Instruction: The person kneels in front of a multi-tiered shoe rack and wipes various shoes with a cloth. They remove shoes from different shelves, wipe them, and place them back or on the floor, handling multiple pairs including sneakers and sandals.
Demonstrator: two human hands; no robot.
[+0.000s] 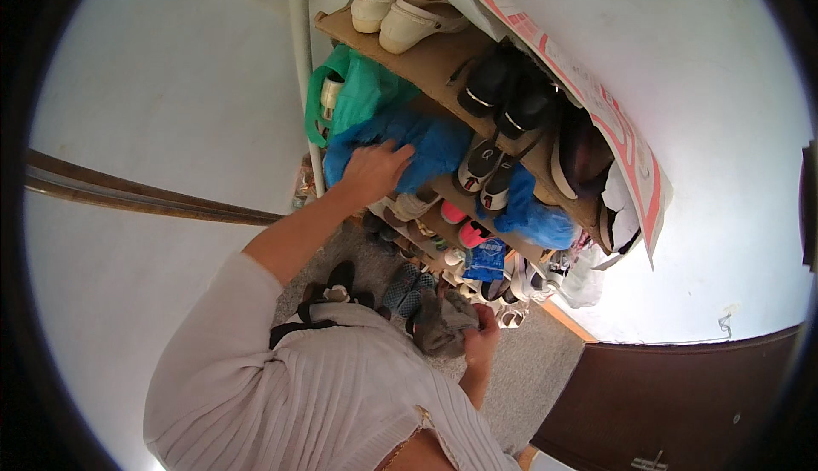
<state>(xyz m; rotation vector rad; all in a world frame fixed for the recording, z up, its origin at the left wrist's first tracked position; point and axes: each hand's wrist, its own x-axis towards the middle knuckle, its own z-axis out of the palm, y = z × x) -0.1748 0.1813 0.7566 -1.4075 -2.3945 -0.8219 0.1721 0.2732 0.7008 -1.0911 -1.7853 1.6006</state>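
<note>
My left hand (378,172) reaches onto a crumpled blue plastic bag (434,145) on an upper tier of a shoe rack. Its fingers touch the bag, but whether they grip it is unclear. Lower down, on the right, my right hand (482,338) holds a grey-brown furry item (444,327), perhaps a lined slipper or boot, close to my body. A green plastic bag (370,91) with a pale shoe inside sits beside the blue one. Dark sneakers with white toes (479,163) lie to the right of the blue bag.
White clogs (409,14) and black shoes (505,91) stand on the cardboard-lined top shelf (428,68). Lower tiers hold pink shoes (473,233) and a blue packet (486,260). Checked slippers (409,289) rest on the floor. A white pole (300,36) borders the rack; a dark brown door (664,394) is lower right.
</note>
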